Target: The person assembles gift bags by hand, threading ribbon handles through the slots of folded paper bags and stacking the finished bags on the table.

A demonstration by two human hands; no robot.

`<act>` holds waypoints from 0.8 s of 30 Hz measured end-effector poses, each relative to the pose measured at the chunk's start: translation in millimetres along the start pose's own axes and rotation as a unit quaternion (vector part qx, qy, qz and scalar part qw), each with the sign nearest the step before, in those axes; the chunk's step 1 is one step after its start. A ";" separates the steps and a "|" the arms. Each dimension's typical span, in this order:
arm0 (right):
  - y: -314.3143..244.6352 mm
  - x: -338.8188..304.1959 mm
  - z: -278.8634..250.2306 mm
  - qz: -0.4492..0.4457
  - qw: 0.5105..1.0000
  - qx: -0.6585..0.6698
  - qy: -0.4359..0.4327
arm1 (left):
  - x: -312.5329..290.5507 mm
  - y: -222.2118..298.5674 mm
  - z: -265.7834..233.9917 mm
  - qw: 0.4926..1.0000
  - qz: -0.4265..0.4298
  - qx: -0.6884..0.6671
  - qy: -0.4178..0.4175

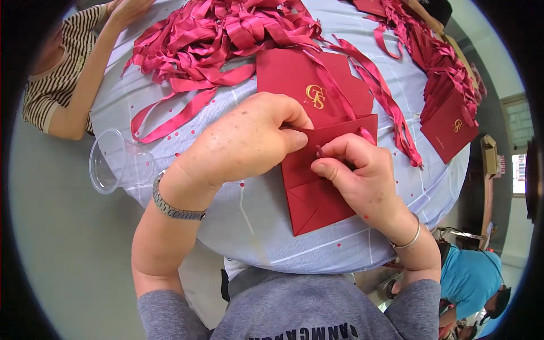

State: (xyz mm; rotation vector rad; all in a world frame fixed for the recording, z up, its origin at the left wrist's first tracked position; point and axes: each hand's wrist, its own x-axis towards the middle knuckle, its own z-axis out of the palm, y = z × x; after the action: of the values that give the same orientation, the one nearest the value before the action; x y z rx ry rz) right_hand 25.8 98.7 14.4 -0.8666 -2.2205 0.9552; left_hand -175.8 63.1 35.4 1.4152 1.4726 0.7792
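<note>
A red paper gift bag (313,199) lies tilted on the table in front of me, its opening toward the far side. My left hand (243,136) is closed on the bag's top edge, thumb outside and fingers curled over the rim. At the bag's upper front, my right hand (362,173) pinches a small dark red tip that looks like a ribbon end. A bit of pink ribbon (367,135) shows just behind the right fingers. Beyond lies another red bag (283,73) with a gold emblem, a loose ribbon across it.
A big heap of pink ribbons (221,39) covers the far table. Red bags with ribbons (447,124) line the right. A clear plastic cup (107,161) lies at the left edge. Small red dots speckle the pale tablecloth (226,226). People sit at far left and lower right.
</note>
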 end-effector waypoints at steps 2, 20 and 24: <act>-1.7 2.1 -1.8 0.011 1.000 -0.008 -0.013 | 1.1 -1.5 0.2 0.999 0.025 -0.010 -0.025; -14.7 18.0 -15.5 0.222 0.966 0.087 -0.100 | -0.8 -4.1 12.8 0.997 0.069 -0.034 0.020; -26.5 31.0 -18.4 0.164 0.969 -0.135 -0.130 | -2.5 -12.9 24.4 0.950 0.253 0.125 0.131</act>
State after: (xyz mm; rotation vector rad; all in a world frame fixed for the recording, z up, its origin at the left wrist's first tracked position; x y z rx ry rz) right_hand 10.3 114.9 53.1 -1.3322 -2.5215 0.9726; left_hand -158.8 55.2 14.9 1.9896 1.4555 1.1627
